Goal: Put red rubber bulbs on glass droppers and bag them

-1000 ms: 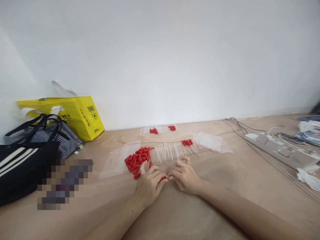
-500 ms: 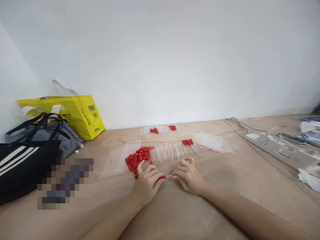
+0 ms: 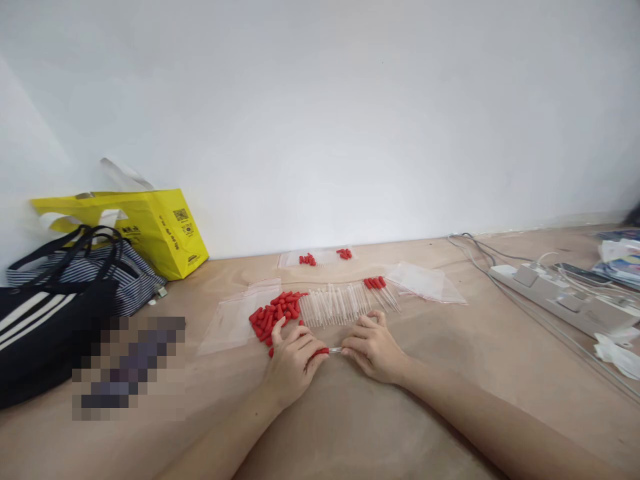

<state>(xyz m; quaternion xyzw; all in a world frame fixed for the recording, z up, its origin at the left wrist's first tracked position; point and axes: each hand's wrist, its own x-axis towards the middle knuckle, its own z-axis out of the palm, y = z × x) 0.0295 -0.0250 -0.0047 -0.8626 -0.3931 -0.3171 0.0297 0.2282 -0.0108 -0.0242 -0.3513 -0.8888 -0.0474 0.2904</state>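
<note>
Low over the table, my left hand [image 3: 296, 365] pinches a red rubber dropper bulb [image 3: 323, 351]. My right hand [image 3: 373, 350] grips a clear dropper tube [image 3: 335, 350], and its left end meets the bulb's mouth. How far the tube sits inside the bulb I cannot tell. Just behind my left hand lies a heap of red bulbs [image 3: 273, 315]. A row of clear tubes [image 3: 335, 305] is spread beyond both hands. To its right rest a few droppers with red bulbs fitted [image 3: 376, 283].
Clear plastic bags [image 3: 240, 317] flank the rows, and another bag with red-topped droppers [image 3: 317, 259] lies near the wall. On the left stand a yellow bag [image 3: 173, 230] and a black bag [image 3: 60, 340]. A power strip [image 3: 565, 293] with cables sits on the right.
My right hand has come slightly closer to my left, and less of the tube shows between them. The whole view has shifted a little.
</note>
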